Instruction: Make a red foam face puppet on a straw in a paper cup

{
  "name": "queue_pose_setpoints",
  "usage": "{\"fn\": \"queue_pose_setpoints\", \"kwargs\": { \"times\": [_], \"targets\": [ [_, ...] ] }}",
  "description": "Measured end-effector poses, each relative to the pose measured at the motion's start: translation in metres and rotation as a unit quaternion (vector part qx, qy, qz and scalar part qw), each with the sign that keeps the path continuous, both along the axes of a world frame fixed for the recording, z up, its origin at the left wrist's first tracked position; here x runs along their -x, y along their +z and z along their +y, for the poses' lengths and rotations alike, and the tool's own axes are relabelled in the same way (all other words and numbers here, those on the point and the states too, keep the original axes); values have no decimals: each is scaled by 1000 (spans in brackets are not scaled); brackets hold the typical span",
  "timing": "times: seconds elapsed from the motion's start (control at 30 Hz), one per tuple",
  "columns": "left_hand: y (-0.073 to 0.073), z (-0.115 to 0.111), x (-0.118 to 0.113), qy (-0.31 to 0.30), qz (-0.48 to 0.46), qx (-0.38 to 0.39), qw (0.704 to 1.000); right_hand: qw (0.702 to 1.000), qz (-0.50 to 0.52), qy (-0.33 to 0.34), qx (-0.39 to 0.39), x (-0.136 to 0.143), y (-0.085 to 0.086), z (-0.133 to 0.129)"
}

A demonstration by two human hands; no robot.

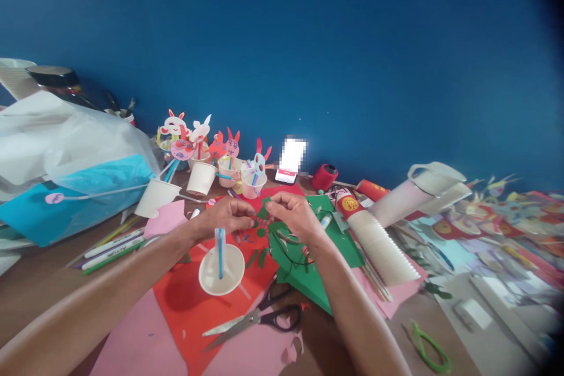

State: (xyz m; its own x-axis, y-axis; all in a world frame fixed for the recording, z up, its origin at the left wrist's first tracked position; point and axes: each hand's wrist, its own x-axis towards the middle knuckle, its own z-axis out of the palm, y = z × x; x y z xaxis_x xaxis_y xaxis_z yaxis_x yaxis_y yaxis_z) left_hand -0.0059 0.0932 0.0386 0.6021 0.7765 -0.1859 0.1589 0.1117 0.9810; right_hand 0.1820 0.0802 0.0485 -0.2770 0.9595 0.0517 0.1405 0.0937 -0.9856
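Over a red paper sheet, my left hand has its fingers closed near their tips; what they pinch is too small to make out. Close beside it, my right hand pinches a small green paper piece between thumb and fingers. Dark drawn lines show on red paper just below the fingertips. A white paper cup with a blue straw upright in it stands nearer me, by my left forearm. Open scissors lie in front of it. Green paper sheets lie under my right wrist.
Paper cups with animal faces on straws stand at the back left. A phone leans on the blue wall. To the right lie stacked cups, a white jug and green-handled scissors. Markers lie left.
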Motion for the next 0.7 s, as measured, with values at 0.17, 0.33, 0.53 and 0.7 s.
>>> {"fn": "queue_pose_setpoints", "kwargs": {
  "times": [0.17, 0.33, 0.53, 0.7],
  "targets": [
    [0, 3, -3, 104, -40, 27, 993, 988, 128, -82, 7, -5, 1, 5],
    [0, 6, -3, 175, -89, 19, 980, 986, 118, -118, -25, 0, -5, 5],
    [0, 2, -9, 213, -119, 21, 970, 993, 70, -95, -23, 20, -12, -2],
    [-3, -2, -15, 224, -118, 20, 967, 992, 46, -109, -52, 24, -24, 0]
  ]
}}
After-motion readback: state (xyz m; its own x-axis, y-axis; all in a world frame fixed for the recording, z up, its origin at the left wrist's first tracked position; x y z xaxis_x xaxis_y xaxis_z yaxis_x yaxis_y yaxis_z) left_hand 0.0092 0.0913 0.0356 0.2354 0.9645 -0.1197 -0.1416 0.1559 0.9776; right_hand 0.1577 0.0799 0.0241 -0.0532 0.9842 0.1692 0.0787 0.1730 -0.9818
